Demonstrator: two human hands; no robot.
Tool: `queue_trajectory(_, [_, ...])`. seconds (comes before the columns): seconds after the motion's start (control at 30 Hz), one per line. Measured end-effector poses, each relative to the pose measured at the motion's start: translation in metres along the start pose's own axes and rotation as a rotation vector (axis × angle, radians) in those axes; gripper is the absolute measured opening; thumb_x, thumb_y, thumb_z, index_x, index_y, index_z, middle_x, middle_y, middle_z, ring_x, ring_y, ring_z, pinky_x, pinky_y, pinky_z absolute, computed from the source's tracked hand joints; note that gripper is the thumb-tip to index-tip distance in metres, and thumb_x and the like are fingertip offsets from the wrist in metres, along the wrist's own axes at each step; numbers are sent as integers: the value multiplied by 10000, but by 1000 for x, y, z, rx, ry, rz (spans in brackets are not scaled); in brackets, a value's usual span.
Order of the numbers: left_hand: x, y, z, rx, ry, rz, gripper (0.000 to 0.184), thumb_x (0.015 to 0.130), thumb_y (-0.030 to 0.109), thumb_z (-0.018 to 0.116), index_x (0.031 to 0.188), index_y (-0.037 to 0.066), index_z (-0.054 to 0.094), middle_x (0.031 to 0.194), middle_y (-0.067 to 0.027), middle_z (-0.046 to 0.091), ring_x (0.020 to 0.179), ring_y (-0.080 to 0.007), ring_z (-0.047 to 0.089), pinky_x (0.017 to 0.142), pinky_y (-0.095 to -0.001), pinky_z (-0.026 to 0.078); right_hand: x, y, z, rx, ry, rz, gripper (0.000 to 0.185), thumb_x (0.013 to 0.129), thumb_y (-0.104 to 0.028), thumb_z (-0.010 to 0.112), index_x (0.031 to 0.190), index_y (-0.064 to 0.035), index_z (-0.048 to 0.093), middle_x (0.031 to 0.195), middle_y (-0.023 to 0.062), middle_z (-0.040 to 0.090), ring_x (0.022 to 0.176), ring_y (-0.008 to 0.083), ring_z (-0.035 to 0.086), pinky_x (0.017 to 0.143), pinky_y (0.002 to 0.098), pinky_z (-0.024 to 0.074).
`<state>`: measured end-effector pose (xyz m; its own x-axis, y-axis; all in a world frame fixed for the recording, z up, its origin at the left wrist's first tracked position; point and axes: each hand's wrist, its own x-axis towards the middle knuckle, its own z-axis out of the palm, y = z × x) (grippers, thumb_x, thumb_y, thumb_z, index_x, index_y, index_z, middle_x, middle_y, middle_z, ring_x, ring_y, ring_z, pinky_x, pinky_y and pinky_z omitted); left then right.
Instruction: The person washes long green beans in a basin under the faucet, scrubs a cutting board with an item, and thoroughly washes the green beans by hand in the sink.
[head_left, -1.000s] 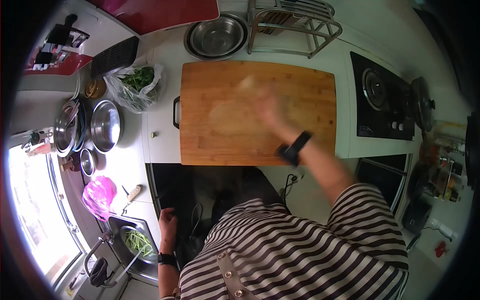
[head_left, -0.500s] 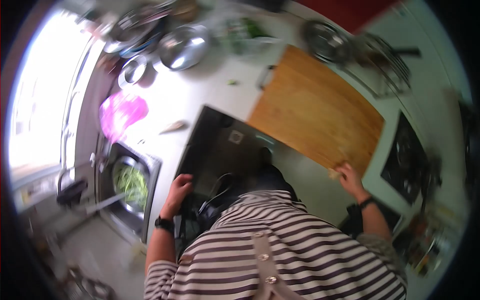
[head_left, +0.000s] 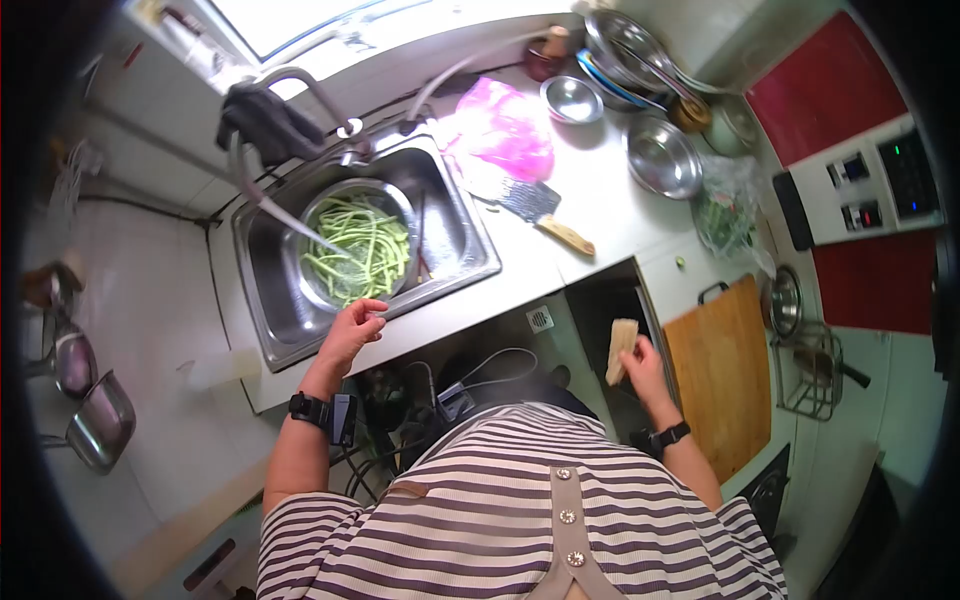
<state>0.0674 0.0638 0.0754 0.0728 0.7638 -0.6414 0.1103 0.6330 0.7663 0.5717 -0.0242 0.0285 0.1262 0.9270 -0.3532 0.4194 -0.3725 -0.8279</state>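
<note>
Along the counter [head_left: 610, 215], the sink [head_left: 455, 250] is set on the person's left and the board [head_left: 715, 400] on the right, well apart. Inside the sink stands the bowl [head_left: 310, 285], with the beans [head_left: 365, 240] heaped in it and what looks like running water falling on them. Beside the pink bag [head_left: 505, 130], the knife [head_left: 568, 237] is laid flat, handle turned towards the person; the handle is best given a wide berth by both hands.

Over the gap in front of the counter, clear of the board, the cloth [head_left: 621, 350] is pinched by the right hand [head_left: 645, 368], thumb against fingers. Such a folded pad is best carried with a firm, light pinch, so that nothing is dripped or shed over the beans. Nothing is seen held by the left hand [head_left: 352, 335], its fingers loosely open near the sink's front rim; splashes are best avoided there.
</note>
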Motion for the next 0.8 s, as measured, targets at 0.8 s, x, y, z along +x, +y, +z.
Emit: queue_trajectory(0.8, [-45, -2, -93, 660, 496, -47, 250, 853, 57, 551, 1099, 17, 575, 968, -137, 644, 895, -242, 636, 823, -331, 493, 252, -171, 111, -287, 9, -605, 322, 821, -32, 591, 1141, -43, 566, 932, 90, 493, 704, 165, 520, 655, 287, 452])
